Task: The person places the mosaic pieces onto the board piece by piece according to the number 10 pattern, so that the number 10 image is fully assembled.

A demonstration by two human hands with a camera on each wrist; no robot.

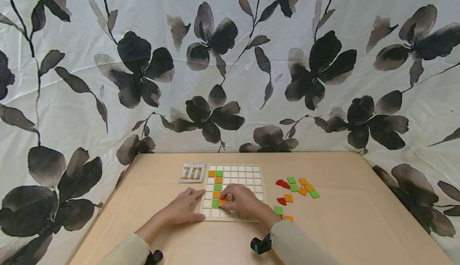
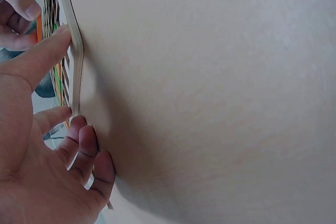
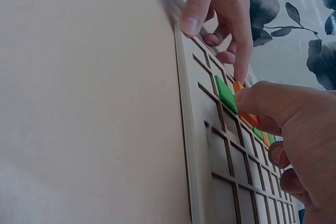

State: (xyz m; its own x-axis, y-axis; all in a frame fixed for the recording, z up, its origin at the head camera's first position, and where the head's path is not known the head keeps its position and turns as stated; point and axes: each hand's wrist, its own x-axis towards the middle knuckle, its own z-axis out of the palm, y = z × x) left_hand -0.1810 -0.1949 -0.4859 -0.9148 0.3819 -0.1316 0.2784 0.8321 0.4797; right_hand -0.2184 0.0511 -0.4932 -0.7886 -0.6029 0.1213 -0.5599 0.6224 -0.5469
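Head view, tile column [image 1: 217, 187], running front-to-back

Three views, one head-worn and two wrist-worn, about a grid board [image 1: 249, 181].
Head: above the board's near side, facing forward and down, farthest off, cloth [image 1: 230, 65] beyond. Left wrist: close, low, by the board's near-left corner, facing mostly tabletop [image 2: 210, 98]. Right wrist: close, low, at the board's near edge, facing its left side. Wrist views share that corner, left hand [image 3: 223, 11] and right hand [image 3: 304, 135].
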